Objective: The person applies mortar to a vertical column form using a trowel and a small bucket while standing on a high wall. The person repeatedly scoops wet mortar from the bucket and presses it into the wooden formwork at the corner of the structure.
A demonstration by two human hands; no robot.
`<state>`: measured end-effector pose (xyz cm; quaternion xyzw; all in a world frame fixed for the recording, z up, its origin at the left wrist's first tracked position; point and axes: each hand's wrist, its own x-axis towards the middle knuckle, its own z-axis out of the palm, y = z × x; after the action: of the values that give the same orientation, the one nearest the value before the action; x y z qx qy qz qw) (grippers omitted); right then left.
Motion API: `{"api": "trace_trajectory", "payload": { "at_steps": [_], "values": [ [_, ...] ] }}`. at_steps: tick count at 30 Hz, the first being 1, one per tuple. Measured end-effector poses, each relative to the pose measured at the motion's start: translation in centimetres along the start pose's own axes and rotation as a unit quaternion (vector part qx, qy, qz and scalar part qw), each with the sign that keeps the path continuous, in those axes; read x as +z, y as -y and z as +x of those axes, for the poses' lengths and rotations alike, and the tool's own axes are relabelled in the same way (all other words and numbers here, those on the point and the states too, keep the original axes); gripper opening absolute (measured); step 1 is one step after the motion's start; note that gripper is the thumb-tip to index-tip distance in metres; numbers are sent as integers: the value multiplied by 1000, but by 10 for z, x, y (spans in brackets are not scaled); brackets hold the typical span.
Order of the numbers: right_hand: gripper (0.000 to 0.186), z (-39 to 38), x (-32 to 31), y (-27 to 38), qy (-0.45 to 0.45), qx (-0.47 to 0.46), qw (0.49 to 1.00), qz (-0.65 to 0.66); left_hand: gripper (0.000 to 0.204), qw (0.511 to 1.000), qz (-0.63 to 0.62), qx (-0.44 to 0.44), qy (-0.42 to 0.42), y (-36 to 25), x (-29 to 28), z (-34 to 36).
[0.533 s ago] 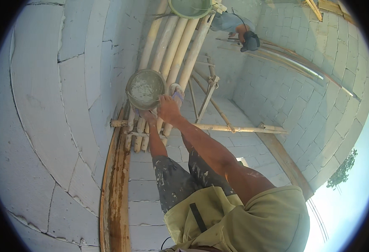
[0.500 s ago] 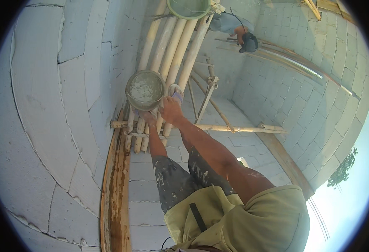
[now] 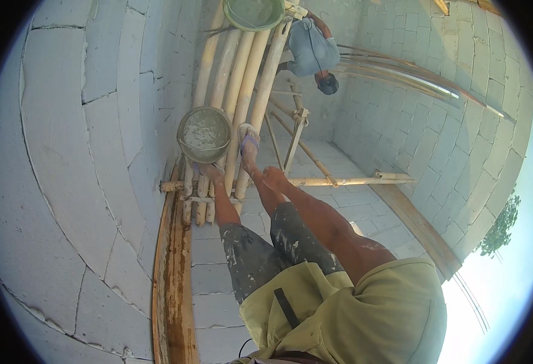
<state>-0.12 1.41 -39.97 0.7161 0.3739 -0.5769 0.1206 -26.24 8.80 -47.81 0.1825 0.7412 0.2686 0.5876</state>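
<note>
My right hand (image 3: pixel 274 178) hangs beside my right shin, above the bamboo platform, with its fingers curled in and no object showing in it. The nearest thing is a round bucket (image 3: pixel 204 134) with grey wet mortar in it and a thin wire handle lying along its near rim. It stands on the bamboo poles (image 3: pixel 243 85) just beyond my left foot, apart from my hand. My feet, in sandals (image 3: pixel 249 138), rest on the same poles. My left hand is out of view.
A green tub (image 3: pixel 254 24) with grey contents stands farther along the poles. Beyond it, a co-worker (image 3: pixel 312 51) bends over lower down. A pale block wall (image 3: pixel 66 151) rises close on the left, beside a wooden plank (image 3: pixel 174 273). A bamboo crosspole (image 3: pixel 339 181) runs rightward.
My right hand has drawn back from the bucket's rim, toward me and to the right. The bucket stays on the poles. More of the co-worker's back shows now.
</note>
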Motion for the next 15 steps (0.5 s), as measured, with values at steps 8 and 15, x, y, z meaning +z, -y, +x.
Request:
{"api": "trace_trajectory", "payload": {
  "at_steps": [8,15],
  "values": [
    [36,40,-35,43,-40,-110,989,86,71,1000,18,-6,5,14,-16,-2],
    [32,70,-67,45,-120,-132,981,81,69,999,28,-6,15,20,-17,2]
  ]
}}
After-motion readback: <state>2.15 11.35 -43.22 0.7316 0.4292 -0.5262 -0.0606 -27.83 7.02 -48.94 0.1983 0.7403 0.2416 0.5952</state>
